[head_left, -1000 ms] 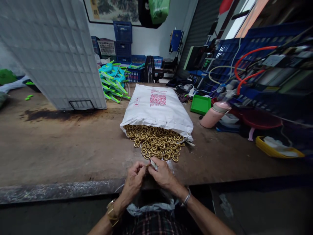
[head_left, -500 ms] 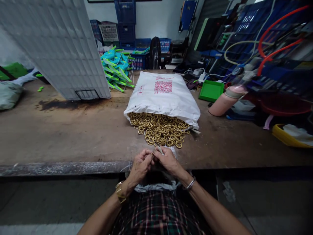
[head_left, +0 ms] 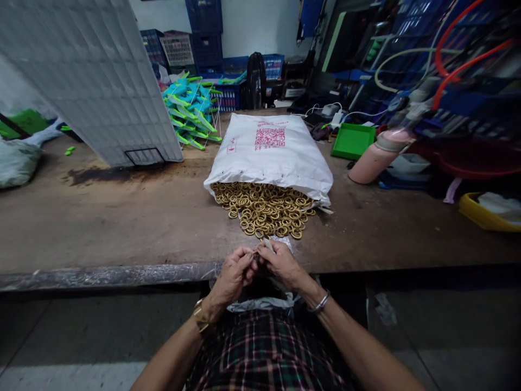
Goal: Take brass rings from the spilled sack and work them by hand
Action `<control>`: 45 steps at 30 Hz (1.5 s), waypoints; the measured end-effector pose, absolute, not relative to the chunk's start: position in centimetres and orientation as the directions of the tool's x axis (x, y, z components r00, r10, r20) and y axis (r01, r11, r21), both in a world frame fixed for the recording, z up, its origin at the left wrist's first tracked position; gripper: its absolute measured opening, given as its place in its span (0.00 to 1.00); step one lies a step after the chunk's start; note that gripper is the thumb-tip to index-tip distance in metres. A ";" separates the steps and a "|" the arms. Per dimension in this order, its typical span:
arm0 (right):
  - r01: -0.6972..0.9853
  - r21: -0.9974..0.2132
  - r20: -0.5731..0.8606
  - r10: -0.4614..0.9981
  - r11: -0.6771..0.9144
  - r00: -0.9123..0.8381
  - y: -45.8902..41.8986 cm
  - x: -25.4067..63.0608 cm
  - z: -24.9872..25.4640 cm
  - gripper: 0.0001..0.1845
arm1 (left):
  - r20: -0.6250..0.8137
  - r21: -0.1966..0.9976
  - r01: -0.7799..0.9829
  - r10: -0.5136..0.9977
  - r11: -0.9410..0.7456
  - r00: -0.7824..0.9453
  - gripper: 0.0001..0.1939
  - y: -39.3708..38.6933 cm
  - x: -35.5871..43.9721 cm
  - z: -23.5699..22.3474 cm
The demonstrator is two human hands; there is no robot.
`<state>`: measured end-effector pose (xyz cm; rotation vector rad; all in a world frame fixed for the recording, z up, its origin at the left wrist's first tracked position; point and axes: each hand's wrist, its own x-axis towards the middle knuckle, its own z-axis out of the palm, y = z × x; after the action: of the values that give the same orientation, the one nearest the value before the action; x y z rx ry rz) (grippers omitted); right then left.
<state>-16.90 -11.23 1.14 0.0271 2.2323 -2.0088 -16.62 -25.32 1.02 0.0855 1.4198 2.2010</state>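
Across the foreground, one brown work table (head_left: 122, 228), dark-stained at left. On it, in descending size: one pale ribbed panel (head_left: 97, 81), leaning; one white sack (head_left: 268, 149), red-printed, lying flat with its mouth toward the person; one teal-and-green heap (head_left: 193, 114), beside the panel; numerous brass-coloured rings (head_left: 268, 209), spilling from the sack's mouth onto the table; one pink bottle (head_left: 378, 157), tilted; one green tray (head_left: 353, 139), behind it. At the near edge, just below the rings: right hand (head_left: 285, 265), fingers closed round a slim pale tool (head_left: 268, 245); left hand (head_left: 234, 274), fingertips narrowed on a small item (head_left: 255, 254), its kind indistinct.
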 end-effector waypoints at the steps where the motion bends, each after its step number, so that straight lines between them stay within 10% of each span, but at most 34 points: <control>1: 0.099 -0.988 -0.109 -0.083 0.117 -0.991 -11.2 -16.9 1.1 0.14 | -0.218 0.860 -0.392 0.459 -0.327 -0.861 0.18 -25.3 -16.6 1.1; 6: -0.027 -0.941 0.022 -0.017 0.338 -1.000 -11.1 -16.6 1.6 0.12 | -0.212 0.855 -0.389 0.455 -0.342 -0.865 0.17 -25.1 -16.4 1.3; 13: -0.223 -0.546 0.131 -0.180 0.808 -0.975 -11.3 -15.4 1.7 0.08 | -0.207 0.873 -0.353 0.400 -0.336 -0.893 0.17 -25.2 -16.4 0.8; 29: -0.133 -0.314 -0.012 -0.144 0.940 -0.990 -11.6 -16.1 1.3 0.13 | -0.218 0.923 -0.310 0.354 -0.227 -0.909 0.19 -25.9 -15.7 1.1; 45: 0.054 -0.127 0.046 0.061 0.990 -0.997 -11.0 -17.6 1.2 0.11 | -0.306 0.611 -0.570 0.501 -0.549 -0.810 0.12 -26.8 -16.1 0.6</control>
<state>-17.58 -10.96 1.20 0.0919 3.1840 -0.2016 -16.11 -26.81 0.60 -0.1258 0.9644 2.3270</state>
